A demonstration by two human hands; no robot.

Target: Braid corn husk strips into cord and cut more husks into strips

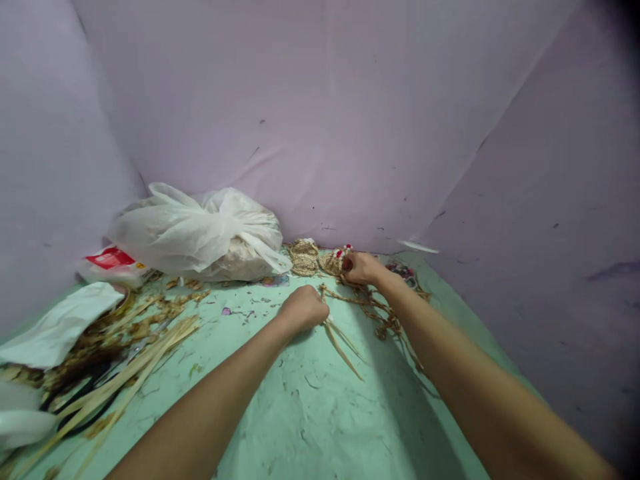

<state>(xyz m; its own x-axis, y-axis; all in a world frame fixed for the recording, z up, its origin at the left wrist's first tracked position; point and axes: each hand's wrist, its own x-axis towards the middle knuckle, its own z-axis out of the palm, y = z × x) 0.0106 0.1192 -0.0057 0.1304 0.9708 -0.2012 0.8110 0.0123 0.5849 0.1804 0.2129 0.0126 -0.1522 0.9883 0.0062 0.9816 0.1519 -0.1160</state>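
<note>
My left hand point(304, 309) is closed round the top of some pale fibre strips point(345, 347), whose loose ends lie toward me on the green surface. Farther back, my right hand point(364, 268) reaches to a woven straw piece point(330, 263) with red and white trim; its fingertips are bent at a dark reddish thing too small to name. Beside that piece stands another woven straw item point(304, 257). Braided brown cord point(370, 307) lies in a tangle under and next to my right forearm.
A tied white plastic bag point(205, 233) rests at the back left, near a red and white packet point(113, 260). Long pale strips point(125, 380), brown scraps and a white cloth or paper point(63, 323) lie at left. Pale walls rise behind the green surface point(300, 413).
</note>
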